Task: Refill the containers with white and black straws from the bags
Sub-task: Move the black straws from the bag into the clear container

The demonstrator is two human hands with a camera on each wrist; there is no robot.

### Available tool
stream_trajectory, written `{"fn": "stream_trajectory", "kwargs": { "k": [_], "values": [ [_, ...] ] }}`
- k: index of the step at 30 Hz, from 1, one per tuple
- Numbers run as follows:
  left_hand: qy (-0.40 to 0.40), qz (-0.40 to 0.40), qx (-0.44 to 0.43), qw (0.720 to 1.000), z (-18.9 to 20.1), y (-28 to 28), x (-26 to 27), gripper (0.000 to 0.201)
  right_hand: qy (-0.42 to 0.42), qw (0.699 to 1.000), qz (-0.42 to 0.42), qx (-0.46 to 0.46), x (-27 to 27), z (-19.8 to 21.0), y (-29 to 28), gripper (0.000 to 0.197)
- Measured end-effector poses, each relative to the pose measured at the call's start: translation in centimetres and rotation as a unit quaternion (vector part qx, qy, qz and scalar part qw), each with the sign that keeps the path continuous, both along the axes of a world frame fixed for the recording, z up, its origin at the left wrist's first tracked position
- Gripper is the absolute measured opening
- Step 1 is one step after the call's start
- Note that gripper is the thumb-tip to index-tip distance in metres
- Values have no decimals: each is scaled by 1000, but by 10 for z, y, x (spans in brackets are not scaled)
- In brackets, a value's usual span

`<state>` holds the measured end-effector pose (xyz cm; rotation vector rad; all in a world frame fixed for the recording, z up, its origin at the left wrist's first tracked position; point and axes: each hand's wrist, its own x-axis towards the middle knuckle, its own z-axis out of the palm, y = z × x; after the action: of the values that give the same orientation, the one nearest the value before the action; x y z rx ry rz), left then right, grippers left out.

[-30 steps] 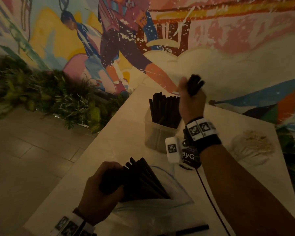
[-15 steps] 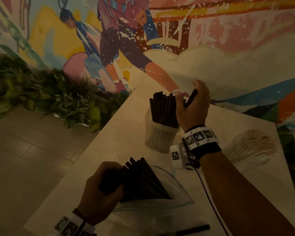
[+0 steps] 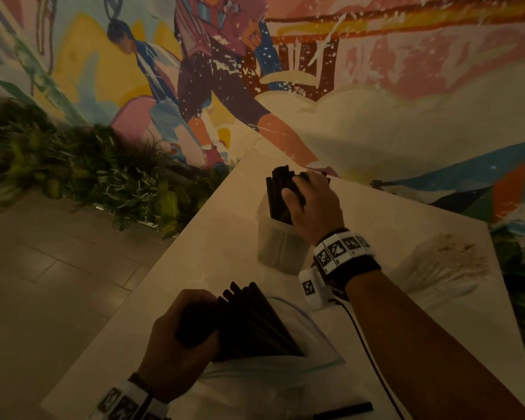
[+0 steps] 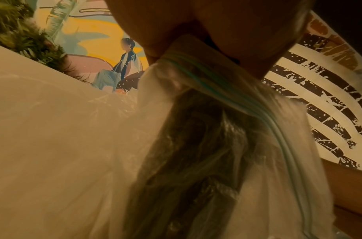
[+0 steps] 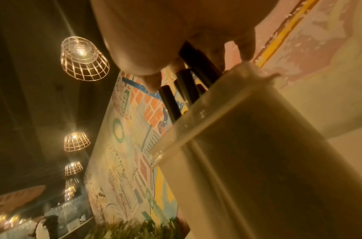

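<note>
I lower black straws point(image 3: 281, 192) into the one container point(image 3: 278, 242) in view on the surface point(image 3: 225, 237), my right hand point(image 3: 314, 207) curled around them. My left hand point(image 3: 176, 344) grips a second bunch point(image 3: 255, 322) at a bag's point(image 3: 288, 380) mouth. Next, I'd judge: let go, fetch more. A second bag point(image 3: 437, 265) holds white straws; one loose straw point(image 3: 343, 411) lies near.

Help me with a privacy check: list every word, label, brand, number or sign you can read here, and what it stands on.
None can be read for certain.
Vertical green letters on the mural sign: too blurred to read.
Square code markers on the right wrist band: no words.
No label shows on the container, black straws or bag.
</note>
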<state>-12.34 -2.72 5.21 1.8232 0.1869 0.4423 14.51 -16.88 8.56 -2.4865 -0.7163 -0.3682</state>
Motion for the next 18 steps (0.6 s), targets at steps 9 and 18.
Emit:
{"fn": "stream_trajectory", "kwargs": {
  "k": [9,18],
  "values": [
    [-2,1,8,1000,0,1,-2,46,30,979,-28,-198,-8,12,10,55],
    [-8,-7,-13,1000,1,1,-2,34,42,982,41,181,-79,52,-11,52]
  ]
}}
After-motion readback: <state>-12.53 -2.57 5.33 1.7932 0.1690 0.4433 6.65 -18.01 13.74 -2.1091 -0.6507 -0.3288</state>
